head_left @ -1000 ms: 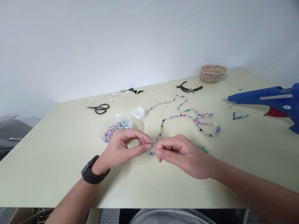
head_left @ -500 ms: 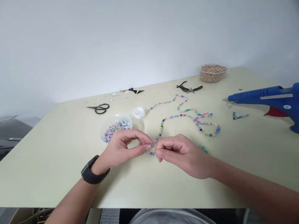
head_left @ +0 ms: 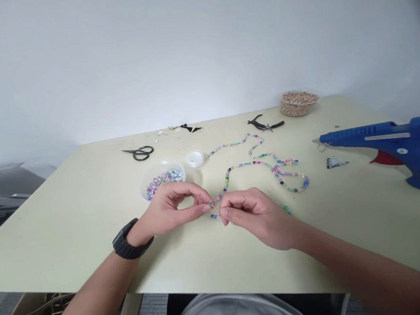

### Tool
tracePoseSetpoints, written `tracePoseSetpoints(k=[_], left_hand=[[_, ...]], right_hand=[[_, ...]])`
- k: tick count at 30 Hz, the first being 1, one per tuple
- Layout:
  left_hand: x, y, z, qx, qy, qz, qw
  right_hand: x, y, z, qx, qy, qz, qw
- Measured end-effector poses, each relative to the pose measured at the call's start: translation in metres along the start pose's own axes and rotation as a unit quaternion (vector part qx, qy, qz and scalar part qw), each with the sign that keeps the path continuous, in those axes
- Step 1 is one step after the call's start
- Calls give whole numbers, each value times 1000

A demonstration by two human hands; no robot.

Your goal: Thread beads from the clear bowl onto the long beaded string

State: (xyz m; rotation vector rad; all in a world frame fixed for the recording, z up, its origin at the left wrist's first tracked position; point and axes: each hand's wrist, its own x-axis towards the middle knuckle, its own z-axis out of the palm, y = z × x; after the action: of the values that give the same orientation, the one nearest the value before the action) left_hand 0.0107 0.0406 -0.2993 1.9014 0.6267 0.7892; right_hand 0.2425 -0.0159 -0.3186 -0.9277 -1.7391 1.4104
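The bead strand (head_left: 255, 163) curves loosely across the table (head_left: 73, 240), with one end raised near the middle. The left hand (head_left: 170, 208) pinches a tiny metal piece (head_left: 211, 204) on it between thumb and forefinger. Just beside it, the right hand (head_left: 256, 217) has its fingers curled nearly closed; what they hold cannot be told. Farther left sit a bead bowl (head_left: 142, 191) and scissors (head_left: 139, 153), with a white cap (head_left: 196, 159) at the strand's far end. Pliers (head_left: 266, 126) lie far right of center, and a blue glue gun (head_left: 389, 135) lies right.
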Motion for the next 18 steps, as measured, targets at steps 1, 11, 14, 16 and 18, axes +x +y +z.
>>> tracePoseSetpoints(k=[1,11,14,16,18], left_hand=[[0,0,0,-1,0,2,1000],[0,0,0,5,-3,-2,1000],[0,0,0,9,-7,0,1000],[-1,-1,0,11,-12,1,1000],[-1,-1,1,12,-16,0,1000]], right_hand=[[0,0,0,1,1,0,1000],[0,2,0,7,4,1,1000],[0,1,0,2,1,-4,1000],[1,0,0,-1,1,-7,1000],[1,0,1,0,0,-9,1000]])
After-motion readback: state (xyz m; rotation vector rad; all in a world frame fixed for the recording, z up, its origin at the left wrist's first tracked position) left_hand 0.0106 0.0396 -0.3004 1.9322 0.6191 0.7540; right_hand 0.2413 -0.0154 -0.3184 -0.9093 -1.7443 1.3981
